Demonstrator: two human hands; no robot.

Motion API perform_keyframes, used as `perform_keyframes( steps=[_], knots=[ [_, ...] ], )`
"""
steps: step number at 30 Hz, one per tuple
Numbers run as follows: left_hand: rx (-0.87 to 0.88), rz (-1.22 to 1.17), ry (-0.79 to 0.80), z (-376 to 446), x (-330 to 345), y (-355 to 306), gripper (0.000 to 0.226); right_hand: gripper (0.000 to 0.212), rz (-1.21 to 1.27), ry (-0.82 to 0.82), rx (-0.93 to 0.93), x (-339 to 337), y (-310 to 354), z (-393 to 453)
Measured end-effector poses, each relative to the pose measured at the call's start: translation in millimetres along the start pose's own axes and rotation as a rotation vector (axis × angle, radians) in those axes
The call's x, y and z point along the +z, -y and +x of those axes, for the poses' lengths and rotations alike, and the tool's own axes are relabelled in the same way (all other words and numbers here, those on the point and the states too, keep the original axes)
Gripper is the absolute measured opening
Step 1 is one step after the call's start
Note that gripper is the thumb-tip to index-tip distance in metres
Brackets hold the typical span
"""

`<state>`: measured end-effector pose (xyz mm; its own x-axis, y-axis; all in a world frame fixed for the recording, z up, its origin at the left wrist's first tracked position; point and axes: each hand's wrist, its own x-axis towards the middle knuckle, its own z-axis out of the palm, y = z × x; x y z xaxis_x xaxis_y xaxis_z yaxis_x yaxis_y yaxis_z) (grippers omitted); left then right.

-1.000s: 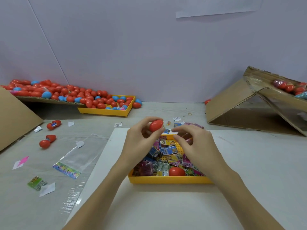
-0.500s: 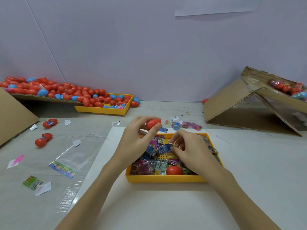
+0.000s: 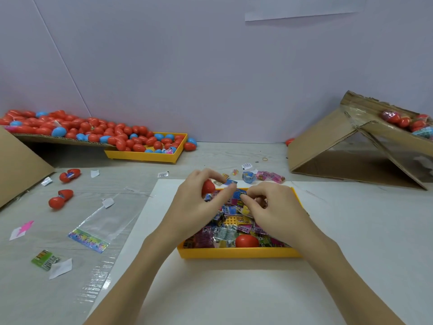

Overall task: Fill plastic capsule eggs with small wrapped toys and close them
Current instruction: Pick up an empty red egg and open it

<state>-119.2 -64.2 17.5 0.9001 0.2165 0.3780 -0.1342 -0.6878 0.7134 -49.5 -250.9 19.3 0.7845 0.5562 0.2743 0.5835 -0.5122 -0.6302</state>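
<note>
Mid-fill, by the look of it: a toy being brought to an egg, not yet inside. Left hand [image 3: 194,207] above the far left part of the tray [image 3: 234,253], fingers [image 3: 212,173] curled round a red egg [image 3: 208,187]. Only part of that egg visible, so open or already closed cannot be told; long axis seems roughly upright with a slight lean, rounded end toward the camera, but too much hidden behind the thumb to be sure. Right hand [image 3: 274,207] just beside it, over the tray's middle, fingers pinching a blue wrapped toy [image 3: 240,194] at the thumb tip, packet lying roughly flat, pointing left toward the egg.

Next move likely calls for turning the egg's open mouth toward the right hand, tucking the packet in without a corner sticking out, then pressing the halves together. Crinkly wrapper likely to spring back and jam the seam.

Second egg [image 3: 246,240] lying among toys at the tray's near edge. Tray on a white sheet [image 3: 210,289] on the desk [image 3: 35,289].
</note>
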Motion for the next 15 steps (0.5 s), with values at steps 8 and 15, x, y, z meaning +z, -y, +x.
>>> perform_keyframes(
  steps=[8,15],
  knots=[
    [0.056,0.011,0.028,1.2,1.6,0.2,0.014,0.025,0.062,-0.012,-0.048,-2.6,-0.9,-1.0],
    [0.138,0.064,0.105,-1.9,3.4,-2.9,0.012,0.011,0.174,-0.042,-0.040,-2.4,3.3,-3.4]
  ],
)
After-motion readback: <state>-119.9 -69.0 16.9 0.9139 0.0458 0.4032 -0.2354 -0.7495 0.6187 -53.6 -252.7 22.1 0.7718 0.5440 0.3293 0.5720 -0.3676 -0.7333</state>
